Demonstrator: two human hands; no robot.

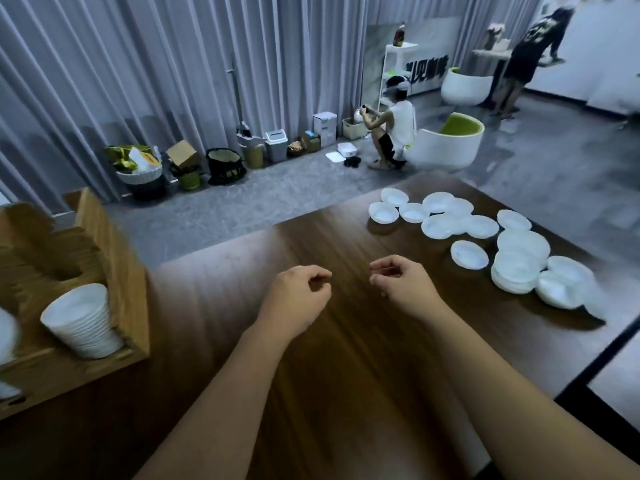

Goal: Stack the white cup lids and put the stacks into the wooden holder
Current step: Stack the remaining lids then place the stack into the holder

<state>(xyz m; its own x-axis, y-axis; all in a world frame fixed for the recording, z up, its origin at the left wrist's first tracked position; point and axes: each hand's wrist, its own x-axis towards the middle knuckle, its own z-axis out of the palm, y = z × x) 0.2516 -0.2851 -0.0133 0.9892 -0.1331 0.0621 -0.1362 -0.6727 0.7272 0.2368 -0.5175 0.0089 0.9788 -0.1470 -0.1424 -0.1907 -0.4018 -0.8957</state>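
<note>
The dark wood bench (346,341) fills the lower half of the view, with a grey floor and pleated curtain beyond it where other people are busy with their own things. At the left edge of the bench stands the wooden holder (117,271), and leaning in its front compartment is one finished stack of lids (81,322), tilted toward the holder's front rail. On the far right of the bench lie the loose white lids (460,220), some overlapping, with a short pile (517,268) already gathered among them near the bench's right side. Between holder and lids, both arms reach out over bare wood: the left hand (298,296) and the right hand (401,280) hover close together, each with fingers loosely curled inward and holding nothing. The lids sit well apart from the holder, so every stack must be carried across the bench. The likely trouble is a stack shearing sideways in transit if gripped only at the top, or the leaning stack in the holder being knocked when the next one goes in beside it.
</note>
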